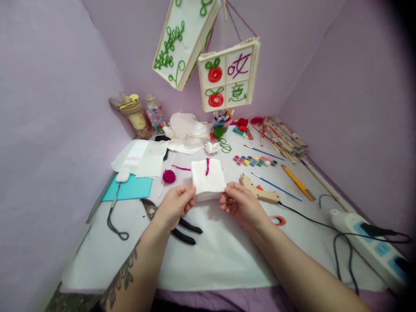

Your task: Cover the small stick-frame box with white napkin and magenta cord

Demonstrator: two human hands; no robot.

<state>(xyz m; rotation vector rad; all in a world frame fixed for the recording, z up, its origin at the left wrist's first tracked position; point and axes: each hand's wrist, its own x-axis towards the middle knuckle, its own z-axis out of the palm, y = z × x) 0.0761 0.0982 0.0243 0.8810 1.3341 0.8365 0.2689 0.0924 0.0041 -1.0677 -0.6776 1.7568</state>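
Observation:
Both my hands pinch the near corners of a small white box-shaped piece (204, 180), which looks covered in paper or cloth. A short magenta yarn piece (207, 166) lies on its top face. My left hand (177, 201) grips the left near corner, fingers curled. At the right near corner, my right hand (238, 199) is closed with thumb and fingers together. Black-handled pruning shears (186, 229) lie below my left hand, partly hidden by it. Just right of my right hand rests a beige glue gun (260, 190). A magenta yarn ball (169, 176) sits left of the box.
Two decorated lanterns (229, 78) hang above the back. Paint pots (255, 161), brushes (276, 187) and a yellow cutter (298, 183) lie at the right, near a power strip (370, 242) with a trailing cable. A lidded cup (136, 117) stands back left.

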